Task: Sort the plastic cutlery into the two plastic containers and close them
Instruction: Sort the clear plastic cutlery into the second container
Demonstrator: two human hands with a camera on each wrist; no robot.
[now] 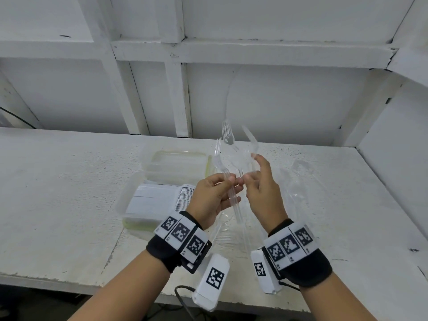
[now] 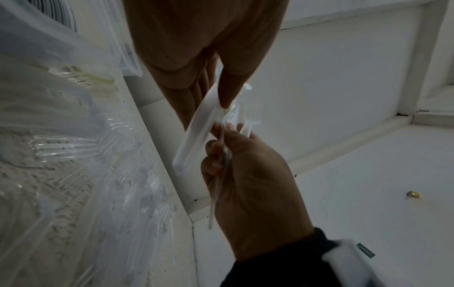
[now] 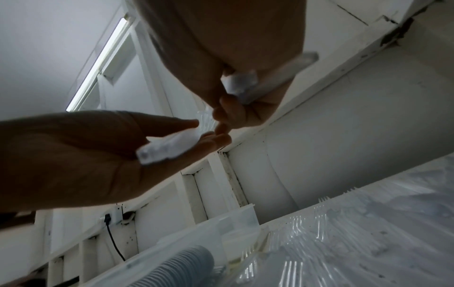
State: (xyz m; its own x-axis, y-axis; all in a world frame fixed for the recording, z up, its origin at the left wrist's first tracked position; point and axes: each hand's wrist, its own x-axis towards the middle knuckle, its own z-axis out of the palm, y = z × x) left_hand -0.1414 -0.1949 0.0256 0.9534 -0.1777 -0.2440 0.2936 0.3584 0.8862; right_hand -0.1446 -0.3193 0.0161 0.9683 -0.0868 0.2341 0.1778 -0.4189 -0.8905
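Both hands are raised above the white table (image 1: 69, 181). My left hand (image 1: 231, 183) grips a small bundle of clear plastic forks (image 1: 226, 135) by the handles, tines up. In the left wrist view the left hand (image 2: 216, 101) holds those handles (image 2: 194, 134). My right hand (image 1: 246, 179) pinches a clear fork (image 2: 217, 190) right beside the bundle, fingertips of both hands almost touching. More clear pieces (image 3: 243, 85) lie in the right hand (image 3: 221, 108). Two clear containers stand open at the left: the near one (image 1: 126, 200) holds stacked white spoons, the far one (image 1: 148, 163) looks nearly bare.
Loose clear cutlery (image 1: 301, 181) lies on the table to the right and under the hands (image 2: 73, 155). A white panelled wall closes the back and the right side. A black cable (image 1: 183, 295) hangs at the table's front edge.
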